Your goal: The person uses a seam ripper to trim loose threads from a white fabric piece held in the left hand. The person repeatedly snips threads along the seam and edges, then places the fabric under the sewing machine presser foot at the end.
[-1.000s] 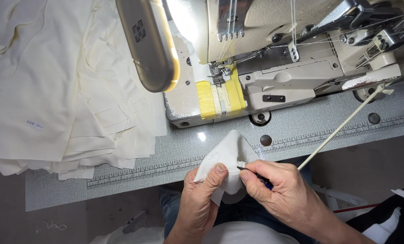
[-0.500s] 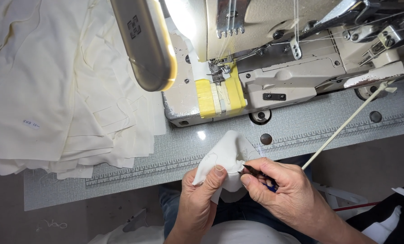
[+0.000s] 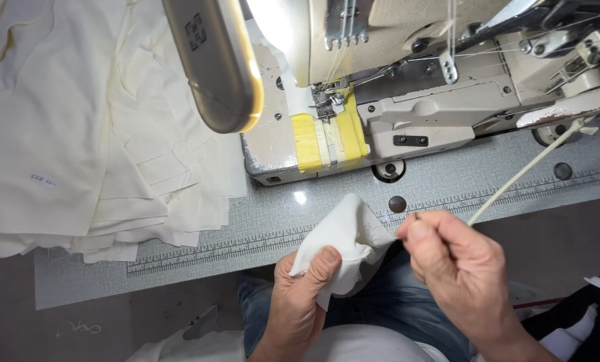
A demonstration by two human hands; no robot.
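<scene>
Fingers (image 3: 417,231) of the right hand (image 3: 457,271) pinched shut on the near end of a thin cream cord (image 3: 521,175); the cord runs taut up and right toward the sewing machine (image 3: 441,100). Left hand (image 3: 303,298) closed on a small white fabric piece (image 3: 343,234), thumb pressing it from the front; the piece is bunched, held just above the near edge of the tabletop (image 3: 260,228), right beside the right fingertips. Judgement: piece is in hand, not under the needle; nothing lies on the yellow-taped machine bed (image 3: 328,137), so stitching on this piece looks not yet begun. A stack of cream cut pieces (image 3: 79,134) lies well to the left, untouched.
</scene>
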